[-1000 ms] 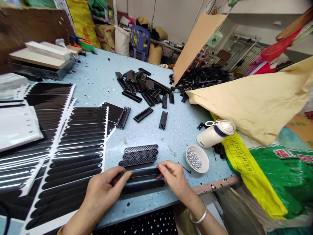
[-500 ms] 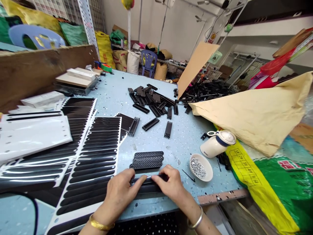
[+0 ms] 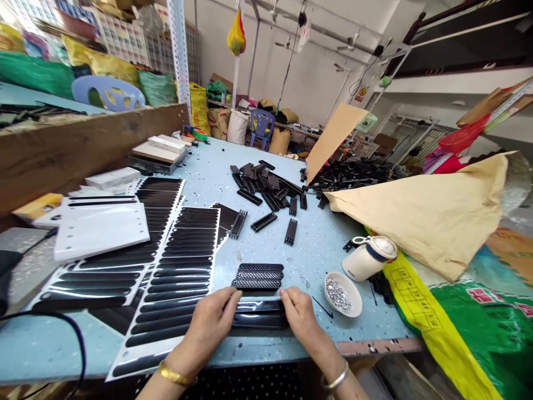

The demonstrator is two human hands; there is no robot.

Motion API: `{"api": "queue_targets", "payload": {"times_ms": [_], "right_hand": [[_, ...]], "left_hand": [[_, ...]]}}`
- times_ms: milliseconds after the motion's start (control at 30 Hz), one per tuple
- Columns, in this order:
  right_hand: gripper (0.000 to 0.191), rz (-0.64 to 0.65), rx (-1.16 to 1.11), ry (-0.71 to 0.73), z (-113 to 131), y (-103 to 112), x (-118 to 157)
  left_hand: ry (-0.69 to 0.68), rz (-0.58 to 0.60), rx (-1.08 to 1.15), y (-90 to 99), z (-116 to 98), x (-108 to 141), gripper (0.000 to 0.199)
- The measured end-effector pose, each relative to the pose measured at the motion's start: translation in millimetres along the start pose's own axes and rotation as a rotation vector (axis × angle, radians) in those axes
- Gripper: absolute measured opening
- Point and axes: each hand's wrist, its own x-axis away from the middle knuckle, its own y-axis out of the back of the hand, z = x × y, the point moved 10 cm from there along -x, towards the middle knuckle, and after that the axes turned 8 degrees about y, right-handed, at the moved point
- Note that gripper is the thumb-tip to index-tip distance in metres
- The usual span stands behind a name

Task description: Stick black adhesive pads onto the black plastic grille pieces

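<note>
Left hand, right hand: fingers gripping glossy black plastic strip beside black lattice bars; uneven pressing could skew it

This is a workshop: a blue worktable bears a heap of similar black parts at the centre, a bowl of small metal pieces between four and five o'clock and sheets of black strips at eight, with stuffed sacks at eleven and ceiling fans at one o'clock
</note>
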Motion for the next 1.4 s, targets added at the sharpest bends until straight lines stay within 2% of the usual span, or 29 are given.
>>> {"api": "queue_targets", "payload": {"times_ms": [33,133,167,200,233,267,333,433,533,600,667,700,767,833,867,967,1033,1200,1400], "right_hand": [[0.045,-0.028,0.007,0.002,2,10,0],[0.041,-0.125,0.029,0.027,20,39,4],[0.038,-0.126,0.016,0.051,32,41,6],[0.034,-0.095,-0.016,0.087,47,37,8],[0.028,-0.038,-0.065,0.14,66,26,12],[0.022,0.021,-0.118,0.202,87,13,16],[0.015,0.065,-0.2,0.367,133,-13,26],[0.018,0.091,-0.286,0.55,186,-53,39],[0.033,0.212,-0.235,0.539,202,-96,41],[0.04,0.315,-0.155,0.529,202,-119,43],[0.043,0.374,-0.108,0.568,201,-129,50],[0.044,0.383,-0.102,0.597,200,-130,55],[0.044,0.362,-0.114,0.646,200,-125,63],[0.043,0.333,-0.144,0.666,200,-117,68],[0.043,0.321,-0.159,0.664,200,-113,69],[0.025,0.292,-0.214,0.589,201,-106,60],[0.012,0.264,-0.25,0.515,200,-105,49],[0.027,0.268,-0.364,0.448,206,-124,31],[0.018,0.257,-0.558,0.3,194,-137,20]], "left_hand": [[-0.026,-0.064,0.038,16.3,4,5,0.036],[-0.106,-0.363,0.063,74.4,25,38,0.027],[-0.122,-0.413,0.009,85.1,34,51,0.035],[-0.15,-0.4,-0.06,87.6,42,63,0.047],[-0.183,-0.361,-0.122,85.4,49,76,0.056],[-0.192,-0.311,-0.174,80.6,56,89,0.057],[-0.196,-0.238,-0.219,71.3,66,115,0.038],[-0.175,-0.22,-0.14,71.4,65,148,0.041],[-0.06,-0.322,-0.002,95.1,70,167,0.04],[0.131,-0.433,0.051,117.0,90,174,0.032],[0.395,-0.454,0.123,126.1,123,178,0.017],[0.525,-0.403,0.202,121.6,139,180,0.017],[0.712,-0.214,0.496,95.1,160,179,0.022],[0.779,-0.026,0.892,62.7,156,176,0.023],[0.786,0.025,1.065,51.4,150,174,0.023],[0.796,0.037,1.346,36.8,135,170,0.019],[0.796,0.023,1.414,35.5,129,169,0.019],[0.778,-0.015,1.404,45.5,122,161,0.019],[0.739,-0.054,1.331,49.1,121,145,0.013]]}}
